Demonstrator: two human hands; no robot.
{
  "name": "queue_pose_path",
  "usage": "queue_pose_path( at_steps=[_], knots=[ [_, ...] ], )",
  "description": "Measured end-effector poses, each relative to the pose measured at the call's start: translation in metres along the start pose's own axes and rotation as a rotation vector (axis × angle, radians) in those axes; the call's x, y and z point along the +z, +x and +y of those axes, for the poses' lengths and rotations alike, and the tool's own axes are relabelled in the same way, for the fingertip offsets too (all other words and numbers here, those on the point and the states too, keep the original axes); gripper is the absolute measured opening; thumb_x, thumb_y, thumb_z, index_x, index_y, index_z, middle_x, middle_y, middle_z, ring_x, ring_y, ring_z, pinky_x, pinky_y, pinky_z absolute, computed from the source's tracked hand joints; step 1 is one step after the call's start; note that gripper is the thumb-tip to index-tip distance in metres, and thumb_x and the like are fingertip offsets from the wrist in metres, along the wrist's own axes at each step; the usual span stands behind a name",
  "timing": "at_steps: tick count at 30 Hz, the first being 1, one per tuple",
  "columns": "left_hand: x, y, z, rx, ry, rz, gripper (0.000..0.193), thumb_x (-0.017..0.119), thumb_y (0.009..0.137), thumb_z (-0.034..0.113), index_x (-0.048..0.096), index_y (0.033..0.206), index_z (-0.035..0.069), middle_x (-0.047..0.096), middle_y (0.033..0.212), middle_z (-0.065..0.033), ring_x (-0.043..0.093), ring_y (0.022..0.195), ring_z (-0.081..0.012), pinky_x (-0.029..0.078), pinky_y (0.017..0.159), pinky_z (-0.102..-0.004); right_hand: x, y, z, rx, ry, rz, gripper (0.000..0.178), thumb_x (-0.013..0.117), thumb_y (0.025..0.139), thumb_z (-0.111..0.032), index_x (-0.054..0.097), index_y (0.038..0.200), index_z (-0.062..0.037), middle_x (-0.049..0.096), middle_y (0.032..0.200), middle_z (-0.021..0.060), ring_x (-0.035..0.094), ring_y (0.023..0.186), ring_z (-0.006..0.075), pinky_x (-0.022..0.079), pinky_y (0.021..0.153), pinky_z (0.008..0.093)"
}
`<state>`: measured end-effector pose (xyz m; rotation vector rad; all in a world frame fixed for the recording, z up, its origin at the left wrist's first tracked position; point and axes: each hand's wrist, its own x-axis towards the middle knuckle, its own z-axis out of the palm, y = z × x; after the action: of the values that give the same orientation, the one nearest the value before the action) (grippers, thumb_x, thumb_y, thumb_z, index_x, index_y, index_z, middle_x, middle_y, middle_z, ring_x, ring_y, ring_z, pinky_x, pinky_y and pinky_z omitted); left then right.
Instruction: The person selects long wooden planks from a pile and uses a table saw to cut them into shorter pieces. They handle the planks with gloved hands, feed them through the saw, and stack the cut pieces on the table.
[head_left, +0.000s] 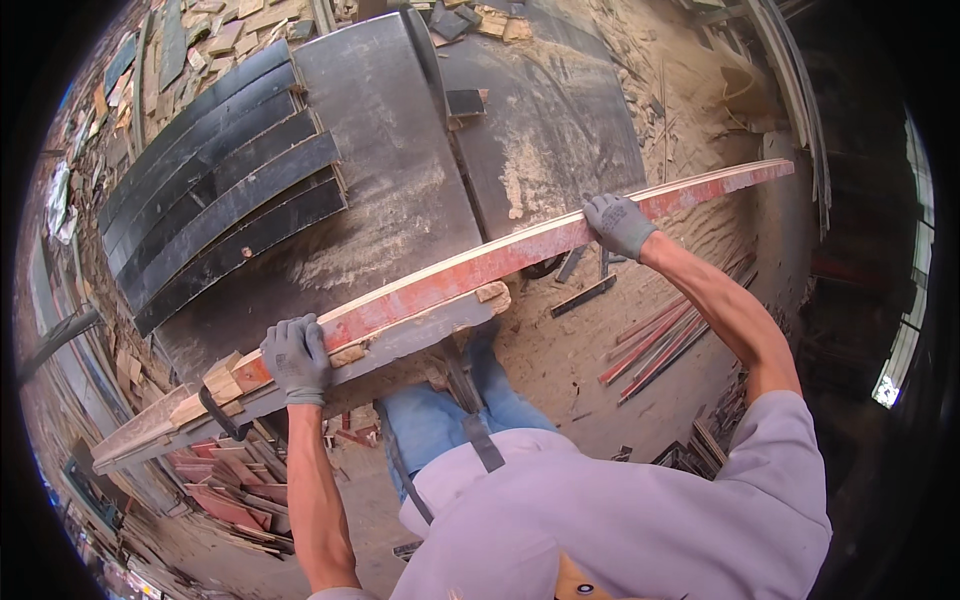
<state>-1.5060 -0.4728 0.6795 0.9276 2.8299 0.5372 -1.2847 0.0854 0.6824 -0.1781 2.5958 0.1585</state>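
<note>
A long narrow plank (450, 278) with a worn red face and a pale edge lies slantwise across the near side of a dark table (380, 130). My left hand (297, 360), in a grey glove, is closed over the plank near its left end. Farther right, my gloved right hand (619, 226) grips the same plank, with its fingers over the far edge. Beyond my right hand the plank's end juts out past the table. Just under the plank runs a grey, chipped rail (420, 340), and a dark metal clamp (224, 415) sits beside its left part.
Several black-faced strips (230, 180) lie side by side on the table's left. A long gap (465, 185) splits the tabletop, with a small black offcut (465, 103) beside it. Sawdust, red strips (660, 345) and stacked offcuts (235, 485) lie on the floor.
</note>
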Motion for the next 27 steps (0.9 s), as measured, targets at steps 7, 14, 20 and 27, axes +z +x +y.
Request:
queue_pose_path(
  at_steps=[7, 14, 20, 27],
  knots=[
    [0.0, -0.003, -0.001, -0.015, -0.001, -0.018, 0.015, 0.063, 0.095, 0.021, 0.074, 0.099, 0.013, 0.069, 0.093, -0.0053, 0.063, 0.092, -0.0287, 0.045, 0.082, -0.0437, 0.002, -0.005, 0.001, -0.066, -0.059, 0.105, 0.019, 0.062, 0.089, -0.017, 0.059, 0.104, -0.0051, 0.062, 0.1, 0.0122, 0.065, 0.096, 0.0288, 0.054, 0.083, 0.0404],
    [0.004, -0.005, -0.012, 0.018, 0.039, -0.046, 0.015, 0.063, 0.094, 0.023, 0.074, 0.1, 0.014, 0.068, 0.097, -0.0047, 0.061, 0.097, -0.0289, 0.045, 0.082, -0.0447, -0.004, 0.011, -0.005, -0.053, 0.01, 0.047, 0.019, 0.059, 0.09, -0.013, 0.058, 0.107, -0.0047, 0.062, 0.103, 0.0134, 0.064, 0.101, 0.03, 0.052, 0.087, 0.041],
    [-0.004, 0.002, -0.009, -0.07, 0.052, -0.091, 0.011, 0.063, 0.092, 0.028, 0.069, 0.092, 0.019, 0.062, 0.095, -0.0064, 0.059, 0.095, -0.0312, 0.045, 0.081, -0.049, -0.001, 0.016, -0.009, 0.015, 0.149, 0.013, 0.029, 0.064, 0.08, -0.006, 0.055, 0.107, -0.0022, 0.057, 0.112, 0.0197, 0.057, 0.11, 0.0381, 0.05, 0.093, 0.045],
    [-0.016, 0.0, -0.007, -0.057, -0.031, -0.132, 0.024, 0.063, 0.095, 0.033, 0.069, 0.11, 0.015, 0.064, 0.104, -0.0077, 0.058, 0.107, -0.0323, 0.042, 0.1, -0.0482, 0.038, 0.009, 0.016, -0.022, 0.164, -0.018, 0.039, 0.067, 0.07, -0.003, 0.052, 0.105, -0.0013, 0.053, 0.107, 0.022, 0.054, 0.106, 0.0423, 0.049, 0.089, 0.0493]
  ],
)
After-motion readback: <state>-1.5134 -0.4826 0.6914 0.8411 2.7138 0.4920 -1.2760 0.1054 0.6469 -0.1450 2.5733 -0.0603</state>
